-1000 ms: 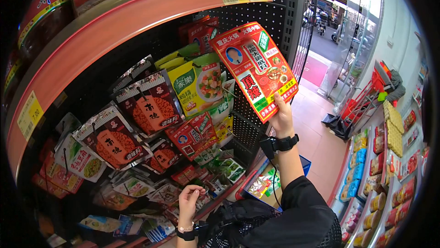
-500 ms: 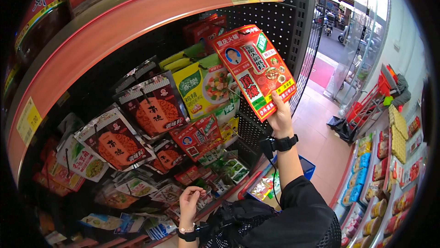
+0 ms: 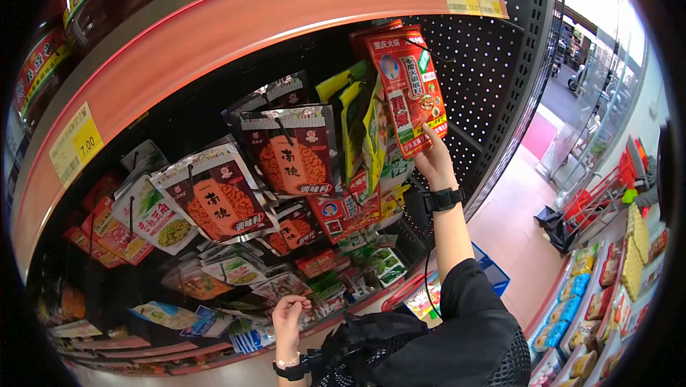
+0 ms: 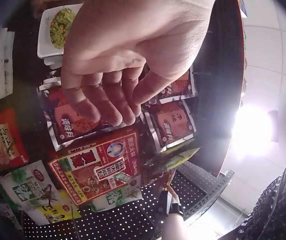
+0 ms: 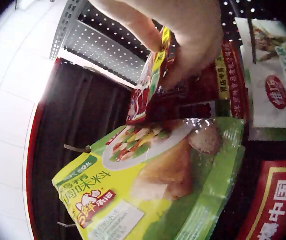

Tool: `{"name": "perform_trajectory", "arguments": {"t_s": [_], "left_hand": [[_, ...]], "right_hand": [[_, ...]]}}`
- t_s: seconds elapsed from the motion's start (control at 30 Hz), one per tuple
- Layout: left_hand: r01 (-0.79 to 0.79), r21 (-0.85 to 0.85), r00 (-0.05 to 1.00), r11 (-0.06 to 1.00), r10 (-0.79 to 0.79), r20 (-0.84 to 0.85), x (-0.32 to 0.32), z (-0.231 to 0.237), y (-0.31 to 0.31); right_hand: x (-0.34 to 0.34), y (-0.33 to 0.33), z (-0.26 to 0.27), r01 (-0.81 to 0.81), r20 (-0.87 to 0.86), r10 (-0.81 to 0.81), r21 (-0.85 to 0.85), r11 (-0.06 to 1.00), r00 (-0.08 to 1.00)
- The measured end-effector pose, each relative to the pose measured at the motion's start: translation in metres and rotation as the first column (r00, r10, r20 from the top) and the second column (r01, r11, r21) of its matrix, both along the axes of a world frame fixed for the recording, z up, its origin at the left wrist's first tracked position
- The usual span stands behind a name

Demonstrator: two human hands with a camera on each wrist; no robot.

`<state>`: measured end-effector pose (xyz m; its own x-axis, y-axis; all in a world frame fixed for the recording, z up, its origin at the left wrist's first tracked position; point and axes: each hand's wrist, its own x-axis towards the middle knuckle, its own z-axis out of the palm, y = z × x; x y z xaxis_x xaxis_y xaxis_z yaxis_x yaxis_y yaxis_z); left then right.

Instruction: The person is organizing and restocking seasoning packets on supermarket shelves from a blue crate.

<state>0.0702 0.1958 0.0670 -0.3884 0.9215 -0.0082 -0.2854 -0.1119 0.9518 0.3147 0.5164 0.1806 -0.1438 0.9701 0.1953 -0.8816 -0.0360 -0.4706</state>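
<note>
My right hand (image 3: 434, 162) pinches the lower edge of a red hot pot seasoning packet (image 3: 413, 94) between thumb and fingers. The packet stands upright against the pegboard, its top overlapping a dark hook (image 3: 421, 45). Seen from the right wrist, the packet (image 5: 153, 82) is turned nearly edge-on, with more red packets (image 5: 203, 95) behind it. Yellow-green seasoning packets (image 3: 363, 130) hang just left of it, swung sideways. My left hand (image 3: 288, 319) hovers low in front of the rack with loosely curled fingers, nothing in them; dark seasoning packets (image 4: 75, 120) hang beyond it.
An orange-edged shelf (image 3: 286, 19) with jars curves overhead. Several rows of packets hang below, among them dark seasoning packets (image 3: 214, 190). On the right are stocked shelves (image 3: 600, 301), a red cart (image 3: 593, 197) and a blue box (image 3: 493, 273) on the floor.
The head view has turned left. My right hand has brought the red packet to the hook, turning it more upright. The yellow-green packets have swung from facing me to edge-on.
</note>
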Motion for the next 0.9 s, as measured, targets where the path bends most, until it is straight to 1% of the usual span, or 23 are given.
{"name": "perform_trajectory", "arguments": {"t_s": [0.03,0.1,0.17,0.23,0.27,0.33,0.37,0.43,0.47,0.5,0.53,0.57,0.6,0.63,0.67,0.7,0.73,0.77,0.83,0.9], "left_hand": [[-0.002,-0.005,1.0,1.0,0.002,-0.003,-0.001,0.0,-0.001],[-0.01,-0.01,1.0,1.0,0.01,-0.017,-0.001,0.001,0.0],[0.01,-0.024,1.0,1.0,-0.01,-0.01,-0.001,0.001,0.002],[0.047,-0.04,0.999,0.998,-0.047,-0.005,0.0,0.002,0.006],[0.067,-0.039,0.998,0.997,-0.067,-0.01,0.001,0.003,0.008],[0.108,-0.043,0.994,0.993,-0.108,-0.009,0.003,0.001,0.013],[0.135,-0.044,0.991,0.99,-0.136,-0.011,0.003,0.0,0.015],[0.193,-0.069,0.981,0.979,-0.194,-0.008,0.005,-0.005,0.021],[0.212,-0.065,0.977,0.975,-0.214,-0.016,0.007,-0.006,0.024],[0.232,-0.062,0.972,0.971,-0.233,-0.024,0.01,-0.007,0.026],[0.266,-0.059,0.964,0.962,-0.267,-0.009,0.012,-0.009,0.029],[0.294,-0.061,0.955,0.954,-0.295,-0.009,0.015,-0.014,0.032],[0.332,-0.068,0.943,0.941,-0.333,-0.003,0.017,-0.016,0.033],[0.368,-0.076,0.929,0.927,-0.369,0.004,0.019,-0.017,0.034],[0.398,-0.098,0.917,0.912,-0.4,0.003,0.02,-0.019,0.036],[0.437,-0.117,0.897,0.892,-0.441,-0.009,0.023,-0.019,0.038],[0.47,-0.117,0.88,0.875,-0.474,-0.009,0.025,-0.023,0.039],[0.502,-0.113,0.862,0.858,-0.506,-0.013,0.027,-0.026,0.041],[0.553,-0.123,0.83,0.824,-0.558,-0.01,0.033,-0.032,0.044],[0.594,-0.13,0.8,0.794,-0.6,-0.011,0.04,-0.033,0.045]], "right_hand": [[0.0,-0.001,-0.001,-0.002,-0.003,0.002,-0.005,1.0,1.0],[0.001,-0.003,-0.002,-0.104,-0.1,0.098,-0.051,0.993,0.99],[0.012,-0.012,-0.002,-0.175,-0.068,0.172,-0.044,0.984,0.983],[0.021,-0.027,-0.002,-0.204,0.026,0.206,-0.053,0.978,0.978],[0.028,-0.035,-0.004,-0.182,0.023,0.184,-0.065,0.981,0.983],[0.043,-0.05,-0.011,-0.16,0.305,0.133,0.066,0.985,0.943],[0.056,-0.059,-0.019,-0.13,0.395,0.107,0.034,0.991,0.912],[0.08,-0.075,-0.035,-0.059,0.516,0.032,0.037,0.998,0.856],[0.092,-0.087,-0.045,0.016,0.57,-0.041,0.048,0.999,0.82],[0.102,-0.1,-0.055,0.121,0.648,-0.101,0.013,0.993,0.755],[0.113,-0.113,-0.072,0.226,0.761,-0.157,0.015,0.974,0.629],[0.126,-0.122,-0.094,0.314,0.857,-0.188,0.032,0.949,0.479],[0.143,-0.132,-0.12,0.302,0.954,-0.13,0.044,0.952,0.269],[0.159,-0.15,-0.154,0.26,0.905,-0.219,0.325,0.909,-0.364],[0.167,-0.174,-0.18,0.221,0.831,-0.139,0.299,0.928,-0.539],[0.175,-0.197,-0.207,0.227,0.659,0.102,0.107,0.968,-0.745],[0.178,-0.227,-0.22,0.298,0.657,0.253,-0.045,0.953,-0.71],[0.184,-0.246,-0.235,0.293,0.639,0.352,-0.201,0.935,-0.684],[0.186,-0.296,-0.272,0.454,0.647,0.466,-0.202,0.868,-0.603],[0.169,-0.341,-0.283,0.616,0.733,0.482,-0.111,0.78,-0.479]]}}
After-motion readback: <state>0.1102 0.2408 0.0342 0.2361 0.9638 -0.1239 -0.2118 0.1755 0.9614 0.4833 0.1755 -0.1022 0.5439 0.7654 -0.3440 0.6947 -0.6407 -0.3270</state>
